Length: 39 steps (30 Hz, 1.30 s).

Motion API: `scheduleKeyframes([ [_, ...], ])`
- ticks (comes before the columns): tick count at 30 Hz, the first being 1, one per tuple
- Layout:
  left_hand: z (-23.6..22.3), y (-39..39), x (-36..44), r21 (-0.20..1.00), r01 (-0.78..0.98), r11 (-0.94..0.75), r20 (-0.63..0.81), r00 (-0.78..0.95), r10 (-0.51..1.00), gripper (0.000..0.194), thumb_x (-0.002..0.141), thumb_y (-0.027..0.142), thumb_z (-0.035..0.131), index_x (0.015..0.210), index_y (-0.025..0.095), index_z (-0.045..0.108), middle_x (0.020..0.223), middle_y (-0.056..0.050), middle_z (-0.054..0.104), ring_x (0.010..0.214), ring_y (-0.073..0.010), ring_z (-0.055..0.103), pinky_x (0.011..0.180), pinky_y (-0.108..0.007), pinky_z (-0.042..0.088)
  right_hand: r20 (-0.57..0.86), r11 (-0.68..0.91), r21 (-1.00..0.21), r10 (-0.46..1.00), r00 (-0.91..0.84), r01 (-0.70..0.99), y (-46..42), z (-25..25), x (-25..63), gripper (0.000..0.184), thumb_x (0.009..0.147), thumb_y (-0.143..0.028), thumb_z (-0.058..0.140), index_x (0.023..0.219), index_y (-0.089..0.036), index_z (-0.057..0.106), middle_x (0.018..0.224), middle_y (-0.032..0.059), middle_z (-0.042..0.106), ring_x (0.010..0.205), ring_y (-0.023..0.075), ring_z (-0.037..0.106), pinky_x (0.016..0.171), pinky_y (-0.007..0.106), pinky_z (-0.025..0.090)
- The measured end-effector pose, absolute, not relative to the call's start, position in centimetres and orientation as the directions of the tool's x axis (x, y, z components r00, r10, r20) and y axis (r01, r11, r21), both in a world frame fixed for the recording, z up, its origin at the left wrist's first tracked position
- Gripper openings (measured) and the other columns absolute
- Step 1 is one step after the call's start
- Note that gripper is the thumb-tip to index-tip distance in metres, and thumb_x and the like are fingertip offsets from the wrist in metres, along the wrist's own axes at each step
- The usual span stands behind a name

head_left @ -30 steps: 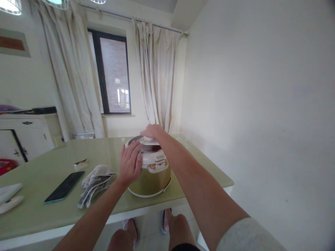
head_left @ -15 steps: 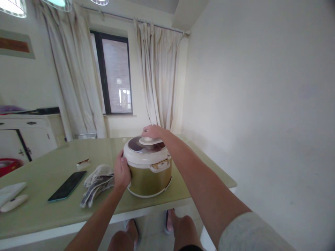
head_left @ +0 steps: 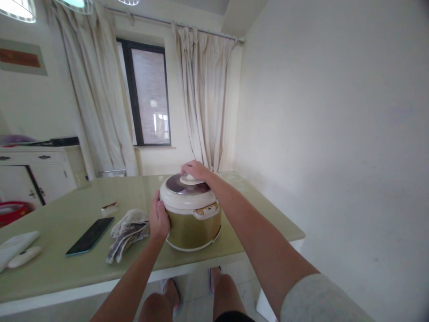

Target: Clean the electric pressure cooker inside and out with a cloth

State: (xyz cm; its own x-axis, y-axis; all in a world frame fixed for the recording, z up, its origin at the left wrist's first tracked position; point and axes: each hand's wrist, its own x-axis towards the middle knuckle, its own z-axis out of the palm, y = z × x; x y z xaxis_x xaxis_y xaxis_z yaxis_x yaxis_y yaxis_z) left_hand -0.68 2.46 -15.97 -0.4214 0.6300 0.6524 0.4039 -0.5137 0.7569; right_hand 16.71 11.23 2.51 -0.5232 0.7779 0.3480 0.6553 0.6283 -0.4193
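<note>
A gold and cream rice cooker [head_left: 196, 226] stands near the front right of the pale green table [head_left: 50, 264]. Its round lid [head_left: 187, 194] lies on top, dark in the middle with a cream handle. My right hand [head_left: 194, 170] rests over that handle, fingers curled round it. My left hand [head_left: 158, 220] presses against the cooker's left side, fingers wrapped on the body just under the lid's rim.
A crumpled grey cloth [head_left: 129, 232] lies left of the cooker, then a dark phone [head_left: 90, 235], a small packet [head_left: 110, 208] and white objects [head_left: 20, 250] at the far left. A white cabinet [head_left: 33, 174] stands behind. The wall is close on the right.
My left hand has slid from the top of the lid down to the cooker's left side. My right hand stays on the lid's handle. The view has shifted slightly.
</note>
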Motion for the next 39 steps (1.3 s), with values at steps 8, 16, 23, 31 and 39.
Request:
scheduleKeyframes([
  [8, -15.9, 2.4, -0.7, 0.757, 0.42, -0.5, 0.65, -0.415, 0.636, 0.066, 0.107, 0.057, 0.029, 0.15, 0.013, 0.055, 0.153, -0.019, 0.059, 0.144, -0.0311, 0.053, 0.124, -0.05, 0.037, 0.313, 0.261, -0.432, 0.941, -0.128, 0.864, 8.9, 2.6, 14.2, 0.053, 0.1, -0.047, 0.039, 0.12, -0.017, 0.077, 0.128, 0.0174, 0.075, 0.12, 0.0343, 0.069, 0.093, 0.04, 0.054],
  [16, -15.8, 2.4, -0.6, 0.729, 0.449, -0.517, 0.682, -0.407, 0.608, 0.063, 0.107, 0.056, 0.028, 0.144, 0.015, 0.06, 0.145, -0.017, 0.065, 0.138, -0.0273, 0.058, 0.12, -0.044, 0.043, 0.321, 0.196, -0.445, 0.946, -0.049, 0.874, 7.8, 2.4, 14.0, 0.056, 0.102, -0.052, 0.035, 0.125, -0.019, 0.074, 0.133, 0.0159, 0.073, 0.126, 0.0341, 0.067, 0.1, 0.046, 0.054],
  [23, -15.7, 2.1, -0.5, 0.733, 0.445, -0.514, 0.677, -0.411, 0.61, 0.062, 0.108, 0.053, 0.028, 0.148, 0.015, 0.057, 0.148, -0.017, 0.063, 0.141, -0.0287, 0.056, 0.123, -0.046, 0.04, 0.358, 0.24, -0.476, 0.932, -0.063, 0.846, 7.6, 2.2, 14.4, 0.052, 0.103, -0.051, 0.036, 0.116, -0.022, 0.078, 0.121, 0.0135, 0.077, 0.117, 0.0319, 0.07, 0.095, 0.041, 0.054],
  [31, -15.4, 2.0, -0.5, 0.73, 0.454, -0.511, 0.681, -0.414, 0.604, 0.06, 0.107, 0.051, 0.028, 0.148, 0.017, 0.057, 0.149, -0.015, 0.062, 0.141, -0.0281, 0.056, 0.122, -0.046, 0.04, 0.381, 0.399, -0.432, 0.894, -0.238, 0.808, 8.4, 1.8, 15.5, 0.045, 0.094, -0.065, 0.052, 0.108, -0.03, 0.079, 0.123, 0.0042, 0.077, 0.115, 0.0283, 0.069, 0.096, 0.037, 0.053],
  [39, -15.8, 2.4, -0.6, 0.733, 0.423, -0.532, 0.679, -0.417, 0.603, 0.06, 0.108, 0.05, 0.03, 0.147, 0.014, 0.057, 0.147, -0.017, 0.063, 0.138, -0.0281, 0.056, 0.121, -0.044, 0.041, 0.449, 0.381, -0.306, 0.866, -0.221, 0.872, 7.5, 1.3, 15.2, 0.042, 0.1, -0.049, 0.047, 0.115, -0.025, 0.077, 0.125, 0.0099, 0.076, 0.115, 0.0286, 0.07, 0.095, 0.038, 0.053],
])
